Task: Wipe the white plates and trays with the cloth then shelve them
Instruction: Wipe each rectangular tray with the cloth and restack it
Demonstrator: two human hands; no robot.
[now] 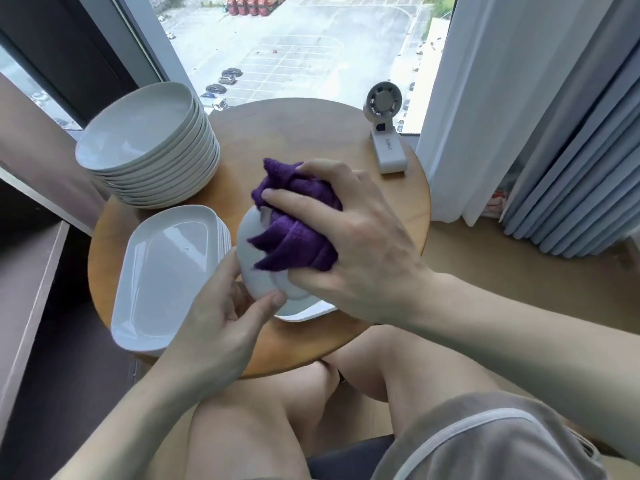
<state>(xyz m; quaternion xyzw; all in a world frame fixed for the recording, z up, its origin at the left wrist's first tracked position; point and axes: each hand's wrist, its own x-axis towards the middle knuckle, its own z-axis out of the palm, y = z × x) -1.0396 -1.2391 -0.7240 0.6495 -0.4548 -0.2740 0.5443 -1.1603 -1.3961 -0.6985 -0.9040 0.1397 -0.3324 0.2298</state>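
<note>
My right hand grips a bunched purple cloth and presses it against a white plate tilted up over the round wooden table. My left hand holds that plate by its lower left edge, thumb on the rim. Most of the plate is hidden behind the cloth and my right hand. A tall stack of round white plates stands at the table's back left. A stack of white rectangular trays lies at the front left, beside my left hand.
A small white desk fan stands at the table's back right. Behind the table is a large window; grey curtains hang at the right. A dark shelf unit runs along the left. My bare knees sit under the table's near edge.
</note>
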